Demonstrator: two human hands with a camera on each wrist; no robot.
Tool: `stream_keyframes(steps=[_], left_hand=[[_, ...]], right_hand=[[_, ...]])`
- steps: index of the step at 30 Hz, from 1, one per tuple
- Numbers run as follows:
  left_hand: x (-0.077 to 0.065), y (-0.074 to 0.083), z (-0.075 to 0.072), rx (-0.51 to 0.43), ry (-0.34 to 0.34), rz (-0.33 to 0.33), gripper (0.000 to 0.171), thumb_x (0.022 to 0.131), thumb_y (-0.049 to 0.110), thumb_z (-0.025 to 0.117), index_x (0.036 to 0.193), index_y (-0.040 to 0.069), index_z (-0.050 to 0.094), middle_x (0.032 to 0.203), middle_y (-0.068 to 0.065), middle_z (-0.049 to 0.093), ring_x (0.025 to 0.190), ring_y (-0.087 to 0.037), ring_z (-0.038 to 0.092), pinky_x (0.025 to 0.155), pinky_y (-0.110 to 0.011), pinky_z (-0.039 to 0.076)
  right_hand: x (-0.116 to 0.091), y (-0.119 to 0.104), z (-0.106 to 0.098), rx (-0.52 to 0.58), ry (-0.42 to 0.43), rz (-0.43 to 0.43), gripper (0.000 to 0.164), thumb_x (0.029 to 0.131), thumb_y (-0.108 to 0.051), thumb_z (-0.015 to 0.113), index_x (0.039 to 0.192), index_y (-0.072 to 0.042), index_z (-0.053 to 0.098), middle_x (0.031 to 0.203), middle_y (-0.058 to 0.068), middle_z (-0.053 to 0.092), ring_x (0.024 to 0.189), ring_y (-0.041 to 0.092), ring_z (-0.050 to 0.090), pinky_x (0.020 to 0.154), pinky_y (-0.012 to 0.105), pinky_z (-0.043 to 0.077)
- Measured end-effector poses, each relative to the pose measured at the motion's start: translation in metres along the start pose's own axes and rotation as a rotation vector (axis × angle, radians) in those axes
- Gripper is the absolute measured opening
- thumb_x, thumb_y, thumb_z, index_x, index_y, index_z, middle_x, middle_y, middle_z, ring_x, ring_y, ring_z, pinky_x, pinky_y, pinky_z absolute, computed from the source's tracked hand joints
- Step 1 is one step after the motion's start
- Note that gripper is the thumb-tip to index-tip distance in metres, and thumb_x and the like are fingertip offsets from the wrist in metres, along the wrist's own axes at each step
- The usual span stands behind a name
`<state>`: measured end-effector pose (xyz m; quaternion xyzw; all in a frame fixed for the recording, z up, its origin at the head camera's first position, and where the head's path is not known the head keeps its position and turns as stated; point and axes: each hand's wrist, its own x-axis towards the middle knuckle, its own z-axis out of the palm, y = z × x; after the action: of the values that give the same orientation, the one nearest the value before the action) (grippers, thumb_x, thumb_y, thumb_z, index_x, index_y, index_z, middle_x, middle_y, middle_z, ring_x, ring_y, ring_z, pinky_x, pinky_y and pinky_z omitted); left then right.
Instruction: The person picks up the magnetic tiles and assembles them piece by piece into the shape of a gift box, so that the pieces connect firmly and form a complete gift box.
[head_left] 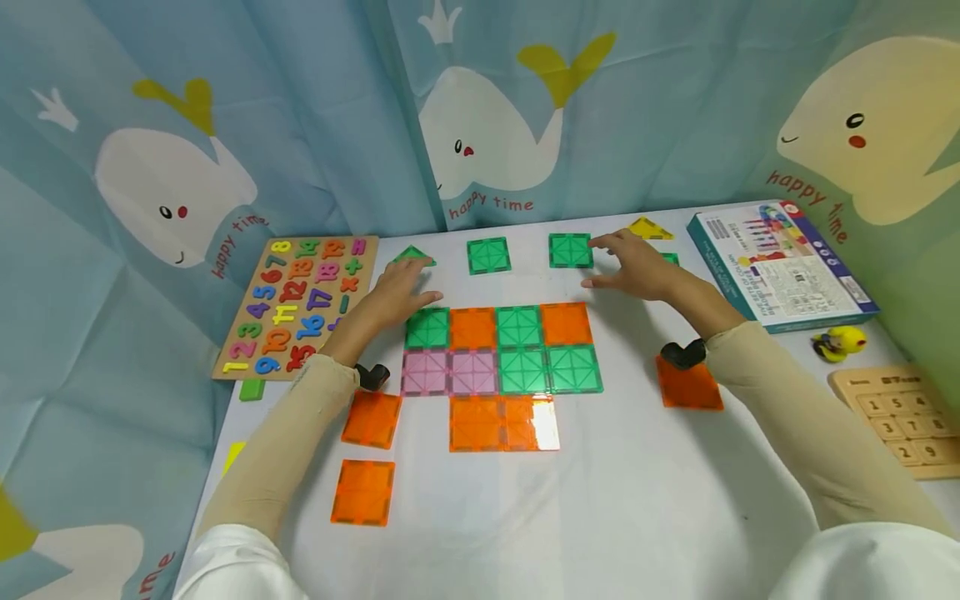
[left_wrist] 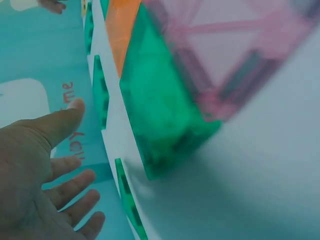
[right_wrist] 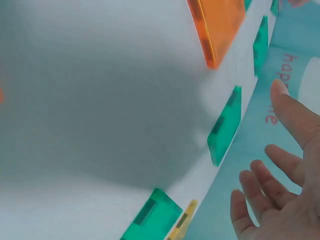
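Translucent magnetic tiles lie in a joined block on the white table. Its far row alternates green (head_left: 427, 328) and orange (head_left: 472, 329); pink tiles (head_left: 426, 372) and green ones form the row nearer me, with two orange tiles (head_left: 477, 423) below. My left hand (head_left: 397, 293) hovers with spread fingers near a green triangle tile (head_left: 412, 252) by the block's far left corner. The right hand (head_left: 636, 265), fingers apart, is beside a green square tile (head_left: 571, 250); whether it touches is unclear. Both wrist views show the palms holding nothing.
Left stands a wooden number board (head_left: 288, 308). Loose orange tiles (head_left: 363, 492) lie at the left, another (head_left: 690, 385) at the right. At the right are a boxed set (head_left: 783, 265), a yellow toy figure (head_left: 838, 342) and a wooden number puzzle (head_left: 900, 421). A whale-print curtain (head_left: 322, 125) hangs behind.
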<state>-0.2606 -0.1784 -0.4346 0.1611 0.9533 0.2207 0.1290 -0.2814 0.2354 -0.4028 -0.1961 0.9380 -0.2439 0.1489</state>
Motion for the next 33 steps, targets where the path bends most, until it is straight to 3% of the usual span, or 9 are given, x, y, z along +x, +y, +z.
stream_keyframes(steps=[8, 17, 23, 33], left_hand=[[0.036, 0.009, 0.000, -0.014, 0.005, 0.029, 0.078, 0.107, 0.041, 0.063, 0.166, 0.004, 0.028, 0.170, -0.020, 0.028, 0.157, -0.039, 0.026, 0.129, -0.054, 0.021], [0.077, 0.024, 0.005, 0.048, -0.036, 0.016, 0.075, 0.108, 0.041, 0.061, 0.166, 0.007, 0.029, 0.169, -0.018, 0.028, 0.155, -0.039, 0.026, 0.128, -0.055, 0.024], [0.088, 0.033, 0.009, 0.081, -0.075, -0.014, 0.076, 0.107, 0.043, 0.061, 0.166, 0.008, 0.029, 0.171, -0.016, 0.027, 0.156, -0.039, 0.023, 0.128, -0.056, 0.022], [0.097, 0.039, 0.011, 0.164, -0.094, 0.002, 0.069, 0.108, 0.041, 0.060, 0.163, 0.007, 0.036, 0.167, -0.017, 0.034, 0.152, -0.039, 0.028, 0.127, -0.052, 0.023]], right_hand=[[0.038, 0.009, -0.004, 0.008, -0.053, 0.105, 0.079, 0.101, -0.038, 0.073, 0.161, -0.002, 0.037, 0.161, 0.030, 0.030, 0.143, 0.048, 0.039, 0.117, 0.066, 0.037], [0.066, 0.011, -0.002, -0.069, -0.116, 0.152, 0.078, 0.103, -0.033, 0.070, 0.162, 0.002, 0.033, 0.166, 0.035, 0.020, 0.150, 0.053, 0.026, 0.123, 0.069, 0.025], [0.072, 0.009, -0.001, -0.105, -0.143, 0.206, 0.078, 0.104, -0.034, 0.068, 0.163, 0.000, 0.031, 0.166, 0.035, 0.017, 0.148, 0.055, 0.023, 0.121, 0.072, 0.025], [0.075, 0.015, 0.003, -0.071, -0.154, 0.257, 0.079, 0.104, -0.035, 0.068, 0.163, 0.000, 0.031, 0.165, 0.036, 0.015, 0.146, 0.052, 0.025, 0.120, 0.070, 0.028]])
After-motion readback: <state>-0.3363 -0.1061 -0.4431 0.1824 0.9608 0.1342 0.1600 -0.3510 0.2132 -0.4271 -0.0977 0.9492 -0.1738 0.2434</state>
